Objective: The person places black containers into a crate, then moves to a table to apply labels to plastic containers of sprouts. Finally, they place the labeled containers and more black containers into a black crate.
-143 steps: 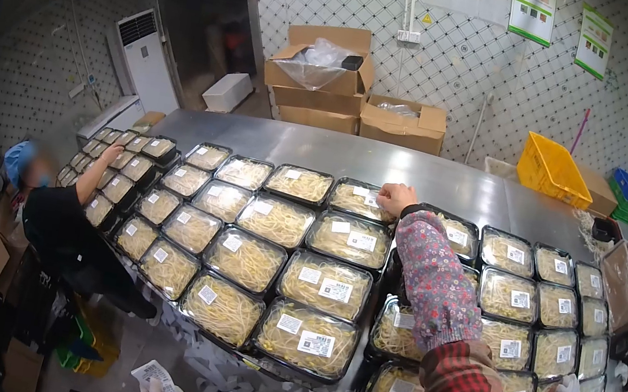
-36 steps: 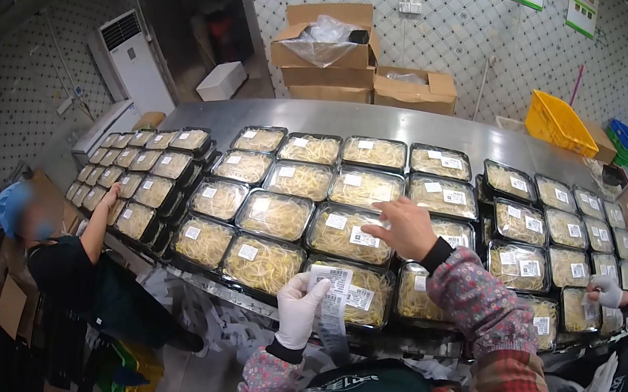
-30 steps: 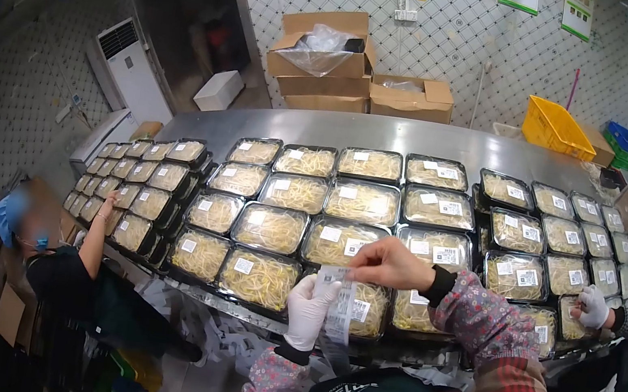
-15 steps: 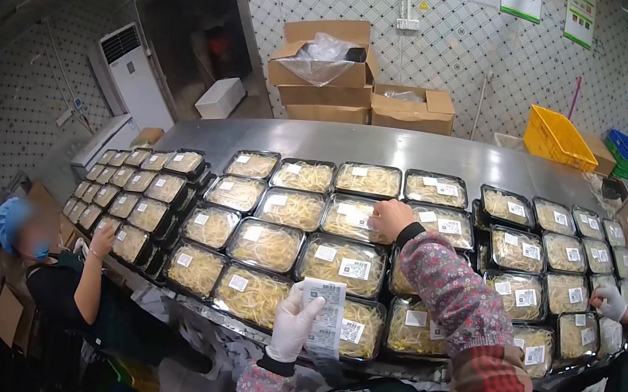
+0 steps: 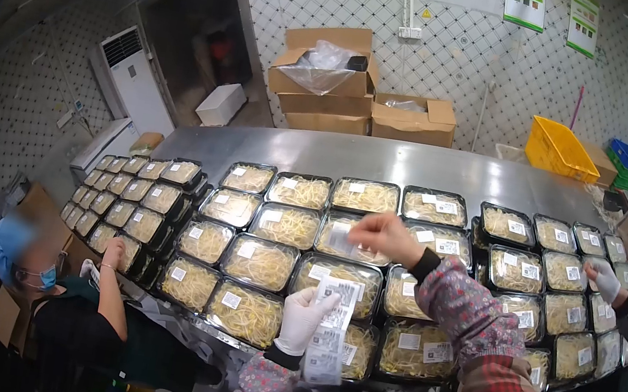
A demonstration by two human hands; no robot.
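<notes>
Head view: packing table, label work in hand.

Left hand [image 5: 300, 321]: one, white-gloved, grasping one printed label strip [image 5: 328, 342], which hangs before the front bean sprout trays [image 5: 241, 316].

Right hand [image 5: 389, 239]: one, bare, fingertips drawn together above a tray in the second row from the far side. One blurred label [image 5: 340, 238] shows just beside them; whether pinched or already on the film, cannot tell.

Hazards, as judged: a label laid crooked or creased, should the right hand drift; the strip's loose end catching on a near tray, should the left hand dip.

Count: bean sprout trays, middle block, top layer, sixteen, four rows of four; side blocks too crowded to count. Cardboard boxes [image 5: 320, 107], behind the metal table [image 5: 289, 145], three. Yellow crate [image 5: 561, 150], one. Wall posters [image 5: 525, 4], two. Co-workers' hands: one bare hand [image 5: 113, 253] at left, two gloved hands [image 5: 604, 281] at right.
</notes>
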